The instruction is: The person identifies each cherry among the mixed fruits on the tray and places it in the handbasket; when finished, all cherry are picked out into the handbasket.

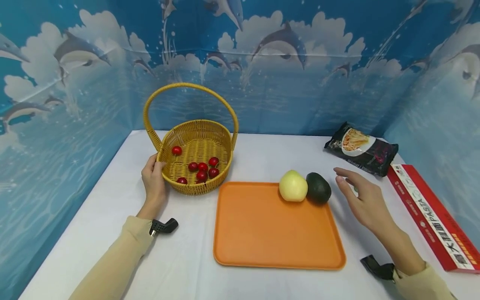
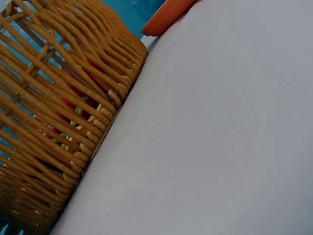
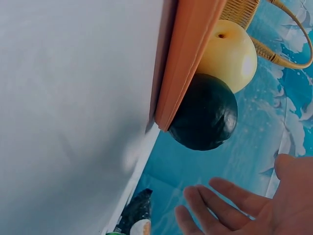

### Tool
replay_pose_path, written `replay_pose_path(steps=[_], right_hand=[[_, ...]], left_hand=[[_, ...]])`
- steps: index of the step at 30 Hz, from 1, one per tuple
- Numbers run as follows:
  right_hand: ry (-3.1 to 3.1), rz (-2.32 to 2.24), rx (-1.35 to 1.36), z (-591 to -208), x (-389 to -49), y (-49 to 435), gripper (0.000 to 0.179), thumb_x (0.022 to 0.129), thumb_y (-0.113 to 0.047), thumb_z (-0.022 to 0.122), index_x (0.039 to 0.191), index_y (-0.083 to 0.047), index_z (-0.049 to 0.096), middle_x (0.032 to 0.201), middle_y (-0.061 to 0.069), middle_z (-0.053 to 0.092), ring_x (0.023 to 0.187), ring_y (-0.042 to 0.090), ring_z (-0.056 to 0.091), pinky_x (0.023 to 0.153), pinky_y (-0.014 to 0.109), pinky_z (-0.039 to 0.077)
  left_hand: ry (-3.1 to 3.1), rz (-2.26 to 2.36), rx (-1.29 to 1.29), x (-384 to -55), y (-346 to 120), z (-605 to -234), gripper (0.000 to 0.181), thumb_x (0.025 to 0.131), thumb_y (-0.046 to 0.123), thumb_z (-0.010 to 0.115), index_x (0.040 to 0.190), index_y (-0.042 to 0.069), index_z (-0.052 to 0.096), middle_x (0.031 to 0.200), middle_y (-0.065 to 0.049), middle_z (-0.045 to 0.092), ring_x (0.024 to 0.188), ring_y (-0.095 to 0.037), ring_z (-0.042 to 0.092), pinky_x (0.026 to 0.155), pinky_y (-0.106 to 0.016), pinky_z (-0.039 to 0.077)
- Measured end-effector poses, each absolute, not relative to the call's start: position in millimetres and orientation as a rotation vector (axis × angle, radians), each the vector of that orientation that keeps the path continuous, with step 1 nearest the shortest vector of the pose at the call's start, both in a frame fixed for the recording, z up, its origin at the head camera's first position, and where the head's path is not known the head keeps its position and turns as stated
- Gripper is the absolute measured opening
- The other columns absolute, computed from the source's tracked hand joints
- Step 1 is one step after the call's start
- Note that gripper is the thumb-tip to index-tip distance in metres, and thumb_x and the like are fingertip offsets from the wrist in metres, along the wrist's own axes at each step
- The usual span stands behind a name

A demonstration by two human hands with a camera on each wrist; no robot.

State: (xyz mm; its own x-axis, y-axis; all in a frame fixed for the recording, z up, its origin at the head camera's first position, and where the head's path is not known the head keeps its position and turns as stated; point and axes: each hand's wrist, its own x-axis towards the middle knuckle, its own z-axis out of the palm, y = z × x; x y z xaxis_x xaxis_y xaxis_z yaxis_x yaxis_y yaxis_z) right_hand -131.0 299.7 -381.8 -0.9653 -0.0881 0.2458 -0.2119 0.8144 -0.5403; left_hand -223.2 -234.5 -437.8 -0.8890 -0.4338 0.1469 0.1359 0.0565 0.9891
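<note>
At the left, my left hand [image 1: 153, 183] grips the side of a yellow wicker basket [image 1: 196, 189], thumb at its rim. Several red cherries [image 1: 201, 175] lie inside under the tall arched handle; the left wrist view shows the basket's woven wall [image 2: 73, 98] but not the hand. My right hand [image 1: 365, 202] is held over the table right of an orange tray [image 1: 277, 237], fingers loosely extended and holding nothing. Nearest to it is a dark avocado [image 1: 318, 188] on the tray's far right corner. A pale yellow-green pear [image 1: 293, 186] sits against the avocado.
A black snack-like packet [image 1: 361, 149] with a noodle picture lies at the back right. Beside it, a long red pasta box [image 1: 435, 218] runs along the right edge. Something small and green [image 1: 355, 189] is mostly hidden behind my right hand. A dolphin-print curtain [image 1: 270, 91] encloses the white table.
</note>
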Motion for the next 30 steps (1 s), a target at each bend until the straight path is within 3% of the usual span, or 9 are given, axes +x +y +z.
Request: replay_pose_path(steps=[22, 26, 30], right_hand=[[-2.784, 0.904, 0.23, -390.0, -112.4, 296.6, 0.046, 0.111, -0.032, 0.049, 0.151, -0.011, 0.056, 0.146, 0.025, 0.06, 0.136, 0.051, 0.051, 0.1, 0.078, 0.039], [-2.775, 0.874, 0.241, -389.0, -112.3, 296.9, 0.046, 0.111, -0.032, 0.051, 0.152, -0.013, 0.056, 0.147, 0.024, 0.06, 0.132, 0.051, 0.053, 0.1, 0.078, 0.039], [-2.808, 0.812, 0.23, -386.6, -112.1, 299.4, 0.049, 0.11, -0.035, 0.053, 0.154, -0.014, 0.053, 0.152, 0.025, 0.055, 0.132, 0.054, 0.051, 0.1, 0.079, 0.038]], left_hand=[[-1.991, -1.822, 0.33, -213.2, -241.5, -444.0, 0.045, 0.099, 0.016, 0.046, 0.139, 0.006, 0.065, 0.143, -0.009, 0.065, 0.124, -0.019, 0.06, 0.093, -0.016, 0.048], [-1.95, -1.844, 0.309, -213.4, -241.0, -443.5, 0.045, 0.099, 0.015, 0.047, 0.14, 0.006, 0.064, 0.144, -0.009, 0.064, 0.126, -0.019, 0.059, 0.098, -0.02, 0.048], [-1.901, -1.914, 0.313, -211.8, -238.7, -443.9, 0.047, 0.102, 0.017, 0.047, 0.146, 0.007, 0.06, 0.151, -0.008, 0.059, 0.136, -0.017, 0.053, 0.112, -0.027, 0.044]])
